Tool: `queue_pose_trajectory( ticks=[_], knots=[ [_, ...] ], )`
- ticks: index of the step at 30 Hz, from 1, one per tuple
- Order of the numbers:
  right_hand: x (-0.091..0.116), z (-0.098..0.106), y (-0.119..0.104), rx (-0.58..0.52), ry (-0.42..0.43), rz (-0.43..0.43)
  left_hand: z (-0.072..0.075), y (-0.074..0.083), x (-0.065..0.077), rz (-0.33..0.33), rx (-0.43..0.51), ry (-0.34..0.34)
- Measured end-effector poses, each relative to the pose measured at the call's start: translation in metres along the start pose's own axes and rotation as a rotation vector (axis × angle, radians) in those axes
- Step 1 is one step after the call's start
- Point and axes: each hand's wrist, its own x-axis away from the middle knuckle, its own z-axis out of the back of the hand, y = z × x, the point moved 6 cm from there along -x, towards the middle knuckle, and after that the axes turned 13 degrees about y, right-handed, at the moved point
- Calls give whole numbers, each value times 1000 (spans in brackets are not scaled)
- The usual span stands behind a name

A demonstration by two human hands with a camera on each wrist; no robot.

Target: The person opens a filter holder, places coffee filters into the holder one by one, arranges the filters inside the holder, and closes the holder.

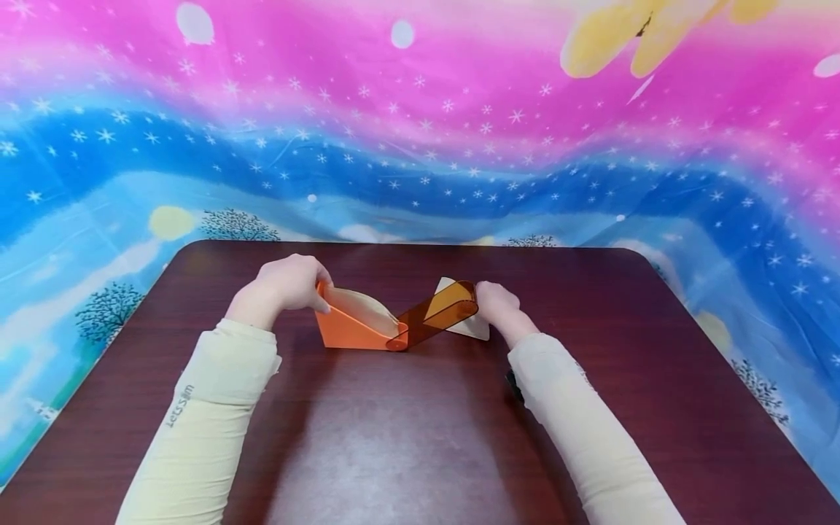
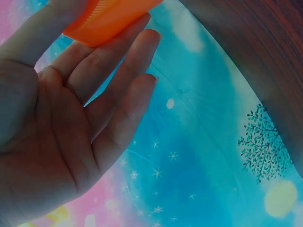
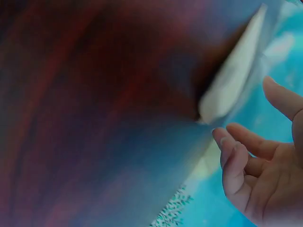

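An orange box (image 1: 354,329) with slanted sides stands on the table in the head view. Its hinged see-through amber lid (image 1: 436,313) is swung out to the right. Inside the box shows a beige, round-edged piece (image 1: 364,306). My left hand (image 1: 289,284) pinches the box's upper left edge between thumb and fingers; the left wrist view shows that orange edge (image 2: 106,28) with ridges. Beside the lid's far end is my right hand (image 1: 500,306), its fingers loosely bent and nothing seen between them. Behind the lid lies a flat whitish piece (image 1: 474,328), partly covered.
The dark reddish-brown table (image 1: 407,437) has rounded far corners. A printed cloth (image 1: 420,160) with snowflakes and trees hangs behind and around it. Under the right sleeve (image 1: 577,415) a small black item (image 1: 515,385) shows partly.
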Motion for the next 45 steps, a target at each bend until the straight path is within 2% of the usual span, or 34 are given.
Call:
queue_pose_trajectory(
  ticks=[6, 13, 19, 23, 28, 34, 40, 45],
  knots=[
    [1, -8, 3, -62, -9, -28, 0, 1, 1, 4, 2, -3],
    [-1, -8, 1, -45, -40, -68, 0, 0, 0, 4, -3, 4],
    [-1, -6, 6, -19, -6, -68, -1, 1, -1, -6, -10, -2],
    [-3, 0, 11, -60, 33, -59, -1, 1, -1, -5, -17, -3],
    [-2, 19, 13, -155, 74, -24, 0, -1, -1, -6, -18, 3],
    [5, 55, 13, -236, 123, 18, 1, -1, 0, -5, -7, 6],
    [15, 93, 7, -308, 181, 102, 0, -2, 1, -3, 7, -1],
    [27, 116, 1, -379, 214, 117, -1, -1, 0, -7, 7, -7]
  ],
)
